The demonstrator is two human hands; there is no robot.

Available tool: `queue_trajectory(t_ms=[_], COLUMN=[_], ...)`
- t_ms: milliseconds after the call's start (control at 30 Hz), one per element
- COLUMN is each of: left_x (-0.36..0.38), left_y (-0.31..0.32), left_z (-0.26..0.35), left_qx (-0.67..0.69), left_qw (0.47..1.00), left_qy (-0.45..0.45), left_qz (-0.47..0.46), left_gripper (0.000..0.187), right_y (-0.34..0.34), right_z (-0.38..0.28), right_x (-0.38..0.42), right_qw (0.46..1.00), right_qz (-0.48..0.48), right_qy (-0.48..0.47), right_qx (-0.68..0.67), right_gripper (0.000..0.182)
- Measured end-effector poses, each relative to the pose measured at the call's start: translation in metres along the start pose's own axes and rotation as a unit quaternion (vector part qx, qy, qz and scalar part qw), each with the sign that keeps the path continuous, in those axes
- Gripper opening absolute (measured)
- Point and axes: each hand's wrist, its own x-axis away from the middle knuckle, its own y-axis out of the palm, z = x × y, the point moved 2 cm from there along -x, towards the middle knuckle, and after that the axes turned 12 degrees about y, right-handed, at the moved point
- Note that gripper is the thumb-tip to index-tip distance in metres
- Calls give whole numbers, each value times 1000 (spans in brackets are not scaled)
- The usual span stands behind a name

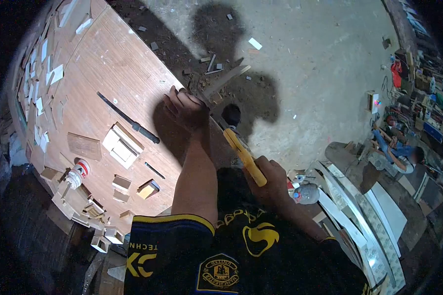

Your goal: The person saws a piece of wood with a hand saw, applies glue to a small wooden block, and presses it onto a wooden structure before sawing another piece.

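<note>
My right hand (pixel 269 179) is wrapped round the lower end of a yellow-handled saw (pixel 239 151). The handle slants up and left toward the table edge, and only a short dark part of the blade shows. At that edge rests my left hand (pixel 188 109), its fingers bent. Whatever lies under its palm is hidden. On the wooden table (pixel 118 64) to the left are a long dark file-like tool (pixel 128 118), a pale wooden box piece (pixel 123 145), a thin dark pen-like stick (pixel 155 170) and a small block with a yellow face (pixel 148 189).
A white tub (pixel 78 173) lies among small wooden boxes (pixel 114 235) at the table's near left. Offcuts litter the far left and the floor (pixel 305 64). Long boards (pixel 349 211) and a plastic bottle (pixel 306 193) lie at right. Another person (pixel 398 155) sits farther right.
</note>
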Motion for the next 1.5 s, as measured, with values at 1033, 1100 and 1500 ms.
queue_trajectory(t_ms=[1033,1100,1500], left_x=[6,2,-10], left_y=[6,5,-11], left_z=[-4,-2,6], left_qx=[-42,-35,-9], left_qw=[999,999,999], left_qy=[-8,-5,-28], left_qz=[-14,-16,-20], left_gripper=[20,20,20], right_y=[-17,-20,-8], right_z=[7,4,-5], right_x=[-10,-2,1], right_qw=[996,998,997], right_qz=[-76,-57,-52], right_qy=[38,19,34], right_qx=[7,10,47], right_gripper=[24,24,26])
